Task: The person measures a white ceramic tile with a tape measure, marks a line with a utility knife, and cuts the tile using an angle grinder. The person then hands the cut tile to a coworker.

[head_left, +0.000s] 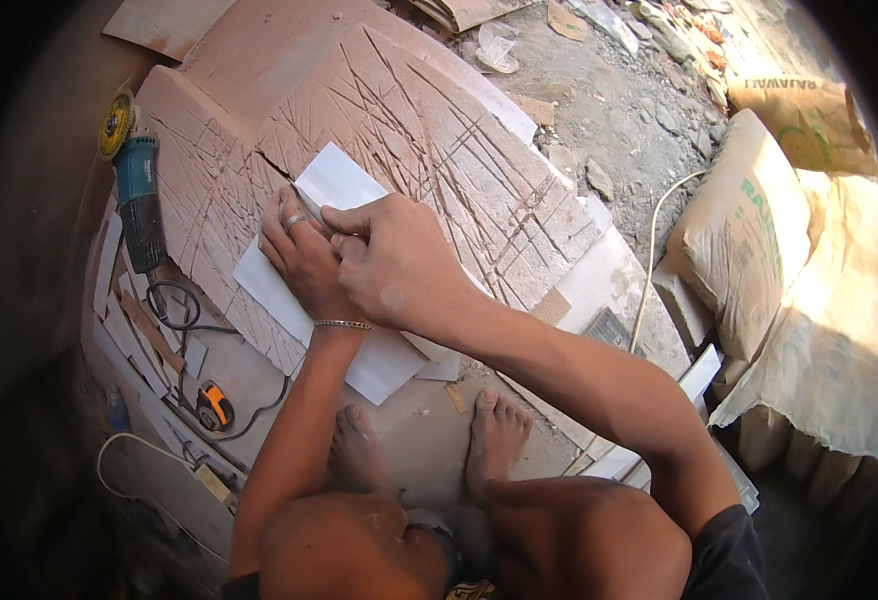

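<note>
A white tile (337, 172) lies at an angle on a scored, dusty slab (479, 190). My left hand (304, 255), with a ring on a finger and a bracelet at the wrist, is closed over the tile with its fingers curled. Against it, my right hand (399, 255) is closed in a pinch above the tile; whatever its fingers hold is hidden. Both hands cover the tile's middle, and its lower part shows beneath the wrists. A dark thin line runs on the slab just past my left fingertips.
An angle grinder (139, 190) with a yellow disc rests on the slab's left side, its cord trailing down. Below it are an orange and black tape measure (215, 406) and narrow offcuts (139, 335). Filled sacks (744, 235) stand at right, beside rubble (619, 110) and a pale cable (652, 250).
</note>
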The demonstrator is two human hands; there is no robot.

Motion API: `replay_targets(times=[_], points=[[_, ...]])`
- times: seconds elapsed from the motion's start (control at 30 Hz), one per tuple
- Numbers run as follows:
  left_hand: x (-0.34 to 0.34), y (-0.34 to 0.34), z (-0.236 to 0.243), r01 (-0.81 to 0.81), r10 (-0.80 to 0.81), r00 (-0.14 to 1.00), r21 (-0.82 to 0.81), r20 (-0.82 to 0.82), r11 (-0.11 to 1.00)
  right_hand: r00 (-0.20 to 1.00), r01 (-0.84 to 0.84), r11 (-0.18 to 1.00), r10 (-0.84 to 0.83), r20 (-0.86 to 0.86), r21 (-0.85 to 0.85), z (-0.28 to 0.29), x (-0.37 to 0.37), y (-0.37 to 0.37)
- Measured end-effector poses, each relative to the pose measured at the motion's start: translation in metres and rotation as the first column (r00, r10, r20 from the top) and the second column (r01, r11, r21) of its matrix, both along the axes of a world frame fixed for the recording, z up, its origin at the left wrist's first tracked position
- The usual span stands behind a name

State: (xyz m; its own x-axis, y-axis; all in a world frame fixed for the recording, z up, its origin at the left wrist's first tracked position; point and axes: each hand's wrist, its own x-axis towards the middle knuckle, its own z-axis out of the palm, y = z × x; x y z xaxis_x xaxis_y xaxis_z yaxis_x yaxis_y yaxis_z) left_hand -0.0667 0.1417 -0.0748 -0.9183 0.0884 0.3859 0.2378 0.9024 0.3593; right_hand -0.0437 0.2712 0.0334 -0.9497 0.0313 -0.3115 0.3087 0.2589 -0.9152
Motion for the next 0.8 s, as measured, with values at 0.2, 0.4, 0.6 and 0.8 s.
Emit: replay_targets(times=[0.2,0.4,0.6,0.8], points=[[0.002,0.0,-0.001,0.002,-0.002,1.0,-0.021,-0.003,1.0,0.997,0.017,0.999,-0.014,0.081,-0.031,0.007,0.007,0.008],[0.003,0.001,-0.001,-0.054,0.056,0.997,-0.035,0.046,0.998,0.995,0.02,1.0,-0.02,0.103,-0.001,0.0,0.012,0.003],[0.001,0.002,0.001,0.013,-0.013,1.0,0.0,-0.005,1.0,1.0,-0.016,1.0,0.016,0.02,0.021,0.003,-0.003,0.006],[0.003,0.0,0.001,0.001,0.0,1.0,-0.027,0.016,1.0,0.999,0.007,1.0,-0.006,0.042,-0.022,-0.001,0.007,0.006]])
